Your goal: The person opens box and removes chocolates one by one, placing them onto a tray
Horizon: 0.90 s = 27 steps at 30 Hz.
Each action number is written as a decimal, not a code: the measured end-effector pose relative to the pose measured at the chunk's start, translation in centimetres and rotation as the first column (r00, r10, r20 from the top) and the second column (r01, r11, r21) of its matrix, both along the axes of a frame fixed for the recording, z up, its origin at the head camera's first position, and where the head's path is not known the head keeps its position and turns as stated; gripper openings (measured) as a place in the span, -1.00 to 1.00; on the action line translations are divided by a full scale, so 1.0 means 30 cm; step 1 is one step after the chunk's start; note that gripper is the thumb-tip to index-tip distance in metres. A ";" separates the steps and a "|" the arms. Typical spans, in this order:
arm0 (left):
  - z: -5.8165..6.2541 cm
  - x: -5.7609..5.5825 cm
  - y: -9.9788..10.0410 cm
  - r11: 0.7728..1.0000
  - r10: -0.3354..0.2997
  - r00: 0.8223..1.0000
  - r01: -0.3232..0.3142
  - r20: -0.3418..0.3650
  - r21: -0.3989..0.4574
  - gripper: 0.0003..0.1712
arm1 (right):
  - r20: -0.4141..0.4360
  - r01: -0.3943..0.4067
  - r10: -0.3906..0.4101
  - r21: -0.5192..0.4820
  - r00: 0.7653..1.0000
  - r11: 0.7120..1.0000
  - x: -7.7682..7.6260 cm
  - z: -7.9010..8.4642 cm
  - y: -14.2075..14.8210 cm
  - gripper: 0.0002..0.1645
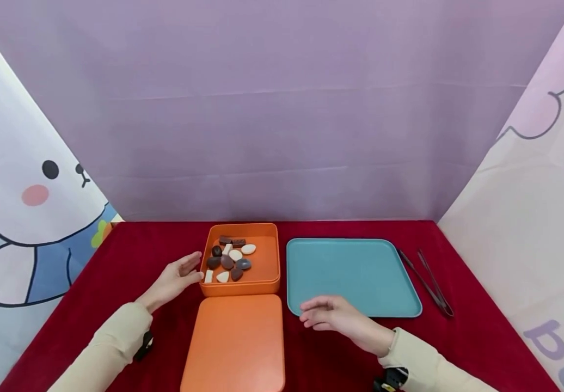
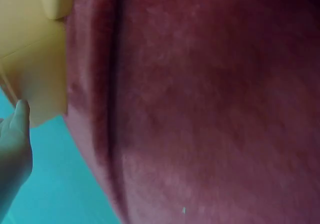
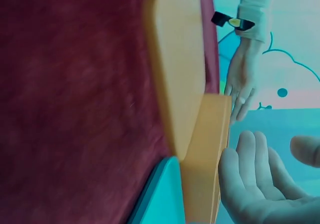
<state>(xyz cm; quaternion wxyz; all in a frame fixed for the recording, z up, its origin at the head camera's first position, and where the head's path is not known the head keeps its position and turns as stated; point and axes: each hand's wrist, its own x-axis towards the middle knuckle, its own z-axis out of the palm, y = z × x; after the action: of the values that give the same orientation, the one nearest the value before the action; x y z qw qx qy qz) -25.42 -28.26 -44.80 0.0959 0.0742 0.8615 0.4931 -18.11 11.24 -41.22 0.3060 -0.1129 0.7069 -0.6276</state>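
An orange box (image 1: pixel 255 287) stands left of centre, holding dark stones, white stones and small dark and white blocks (image 1: pixel 208 276) mostly in its left half. My left hand (image 1: pixel 176 280) is at the box's left wall, thumb and fingertips right at the rim, fingers loosely extended. The left wrist view shows that hand (image 2: pixel 15 139) beside the box (image 2: pixel 42 78). Over the near left corner of a blue tray (image 1: pixel 345 272) hovers my right hand (image 1: pixel 343 321), its fingers relaxed and slightly bent, nothing in it. The right wrist view shows its palm and fingers (image 3: pixel 260 184).
An orange lid (image 1: pixel 238 343) lies flat in front of the box. Dark metal tongs (image 1: pixel 431 288) rest to the right of the tray. Red cloth (image 1: pixel 159 245) covers the table, with a purple curtain (image 1: pixel 282 136) behind and printed cloths on both sides.
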 end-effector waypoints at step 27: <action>-0.054 -0.038 0.000 0.998 -0.009 0.995 0.002 0.102 0.067 -0.18 | -0.371 0.233 -0.089 0.364 0.924 0.902 -0.004 -0.093 0.400 -0.55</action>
<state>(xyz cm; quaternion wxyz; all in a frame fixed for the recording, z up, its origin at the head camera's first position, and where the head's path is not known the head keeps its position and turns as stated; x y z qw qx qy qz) -26.55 -28.28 -46.41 0.1386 0.0546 0.8384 0.5243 -18.22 23.24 -44.00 0.1398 -0.0966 0.8699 -0.4630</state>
